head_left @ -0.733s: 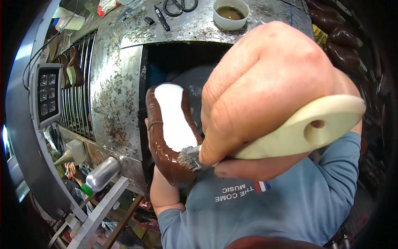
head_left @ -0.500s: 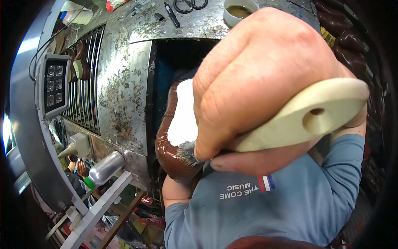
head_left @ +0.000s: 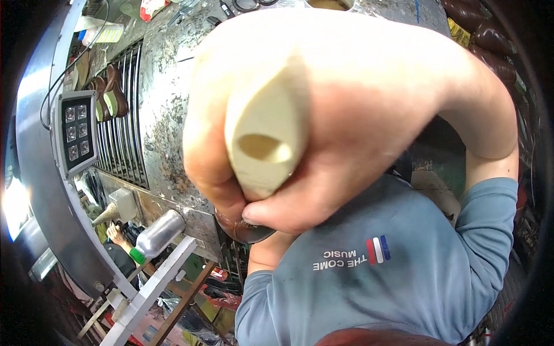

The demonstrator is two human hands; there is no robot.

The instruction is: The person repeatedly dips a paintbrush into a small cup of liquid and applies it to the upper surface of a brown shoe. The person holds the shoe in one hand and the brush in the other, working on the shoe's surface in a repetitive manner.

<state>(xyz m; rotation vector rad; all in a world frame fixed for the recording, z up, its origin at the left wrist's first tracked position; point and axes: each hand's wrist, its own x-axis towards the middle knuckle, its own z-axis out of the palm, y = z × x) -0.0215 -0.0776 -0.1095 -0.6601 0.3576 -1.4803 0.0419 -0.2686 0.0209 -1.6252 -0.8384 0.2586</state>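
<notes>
My right hand (head_left: 358, 81) fills the middle of the view. It is closed round a brush (head_left: 268, 112), whose pale cream handle stands up toward me with a hole near its end. The bristles are mostly hidden under my fingers. Just below them shows a small part of a glossy brown shoe (head_left: 245, 230); the hand covers the rest of it. My left forearm runs up from the blue-grey sleeve toward the shoe, and the left hand itself is out of sight behind my right one.
Left of my hand is a stained metal bench (head_left: 164, 115) with a barred grate, where brown shoes (head_left: 115, 95) rest. A lamp (head_left: 78, 132) and a green-capped bottle (head_left: 161, 233) are nearer the left edge. Another person's hand (head_left: 118, 235) shows beyond. Brown shoes (head_left: 490, 37) line the far right.
My right hand has moved left with the brush, and the handle has swung from pointing right to standing toward me. The shoe's white underside, visible before, is now covered by the hand.
</notes>
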